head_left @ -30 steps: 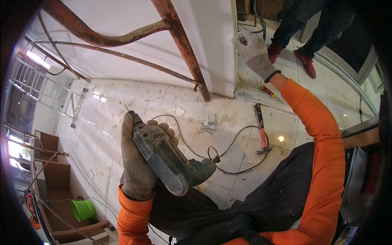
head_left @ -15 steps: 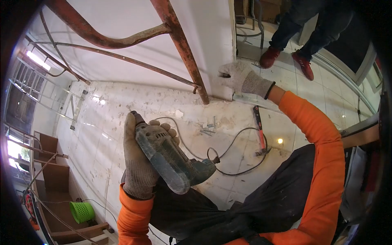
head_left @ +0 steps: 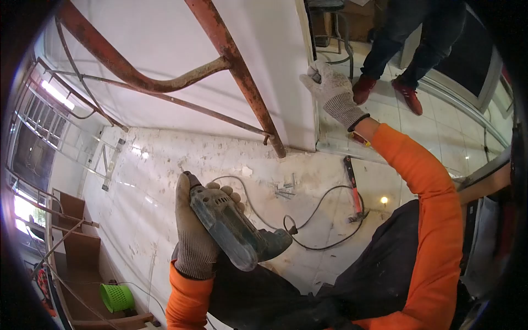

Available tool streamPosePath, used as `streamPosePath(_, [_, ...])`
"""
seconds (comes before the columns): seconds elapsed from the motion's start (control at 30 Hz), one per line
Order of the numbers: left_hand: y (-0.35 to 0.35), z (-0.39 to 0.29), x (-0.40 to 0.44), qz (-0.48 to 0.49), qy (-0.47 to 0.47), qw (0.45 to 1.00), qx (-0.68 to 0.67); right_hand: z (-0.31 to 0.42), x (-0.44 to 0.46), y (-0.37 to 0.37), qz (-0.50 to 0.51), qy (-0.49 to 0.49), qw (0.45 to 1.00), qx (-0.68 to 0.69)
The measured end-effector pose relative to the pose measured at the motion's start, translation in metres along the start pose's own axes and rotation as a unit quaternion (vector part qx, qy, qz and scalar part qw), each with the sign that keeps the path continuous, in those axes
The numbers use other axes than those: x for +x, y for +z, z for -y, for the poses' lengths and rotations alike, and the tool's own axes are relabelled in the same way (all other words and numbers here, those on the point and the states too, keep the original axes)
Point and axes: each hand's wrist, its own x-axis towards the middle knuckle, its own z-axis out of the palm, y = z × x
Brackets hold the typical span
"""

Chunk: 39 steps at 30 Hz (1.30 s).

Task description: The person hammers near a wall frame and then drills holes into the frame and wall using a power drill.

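In the head view, my left hand [head_left: 195,231], in a dusty knit glove, is wrapped round a dark green power drill [head_left: 234,225]. The chuck of the drill points up and left; its handle points right. My right hand [head_left: 333,91], gloved too, is raised beside the wall's edge. Its fingers are curled in, and whatever they may hold is too small to make out. On the floor between my hands lie several metal bolts [head_left: 285,191] and a hammer [head_left: 353,190] with a red and black handle. The drill's black cable [head_left: 324,248] loops round beside them.
A rusty scaffold frame [head_left: 242,69] stands against the white wall [head_left: 269,49]. Another person's legs and red shoes [head_left: 407,98] are at the upper right. A green basket [head_left: 116,297] and brown shelving [head_left: 82,247] are on the left. Dust and chips cover the tiled floor [head_left: 165,203].
My right hand has moved up, closer to the wall's edge. A small red and yellow thing now shows behind that wrist. The drill stays in my left hand as the view shifts slightly.
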Motion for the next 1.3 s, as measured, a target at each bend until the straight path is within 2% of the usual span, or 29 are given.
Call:
streamPosePath(0.07, [0.005,0.002,-0.003,-0.018,0.007,1.000,0.010,-0.002,0.006,-0.003,-0.006,0.006,1.000,0.000])
streamPosePath(0.17, [-0.018,-0.003,0.012,0.095,-0.035,0.994,-0.045,-0.001,0.014,-0.007,-0.010,0.018,0.999,0.028])
streamPosePath(0.47, [-0.019,-0.002,0.013,0.091,-0.037,0.994,-0.047,0.000,0.013,-0.003,-0.024,-0.003,0.999,-0.029])
streamPosePath(0.57, [-0.018,-0.001,0.012,0.080,-0.037,0.995,-0.055,-0.002,0.013,-0.003,-0.028,-0.019,0.999,-0.014])
streamPosePath(0.67, [-0.019,-0.001,0.013,0.084,-0.038,0.995,-0.049,0.003,0.014,-0.007,-0.027,0.006,0.999,0.020])
streamPosePath(0.77, [-0.017,-0.001,0.010,0.087,-0.037,0.994,-0.052,0.007,0.028,-0.014,-0.074,-0.026,0.995,0.066])
streamPosePath(0.87, [-0.017,-0.002,0.010,0.088,-0.039,0.994,-0.044,0.025,0.029,-0.031,-0.038,0.020,0.993,0.113])
streamPosePath(0.97, [-0.017,-0.002,0.010,0.093,-0.038,0.994,-0.051,0.035,0.007,-0.025,-0.015,-0.062,0.992,0.107])
streamPosePath(1.07, [-0.011,0.001,0.006,0.097,-0.011,0.994,-0.055,0.047,-0.018,-0.016,0.076,-0.082,0.990,0.087])
streamPosePath(1.17, [-0.019,-0.001,0.011,0.102,-0.028,0.993,-0.057,0.048,-0.019,-0.008,0.037,-0.111,0.988,0.097])
streamPosePath(1.27, [0.013,0.000,-0.008,0.048,-0.004,0.999,0.014,0.059,0.019,-0.032,-0.014,-0.071,0.995,0.063])
streamPosePath(1.3, [0.008,-0.002,-0.005,0.070,-0.012,0.997,0.011,0.063,0.032,-0.037,-0.079,-0.086,0.991,0.066])
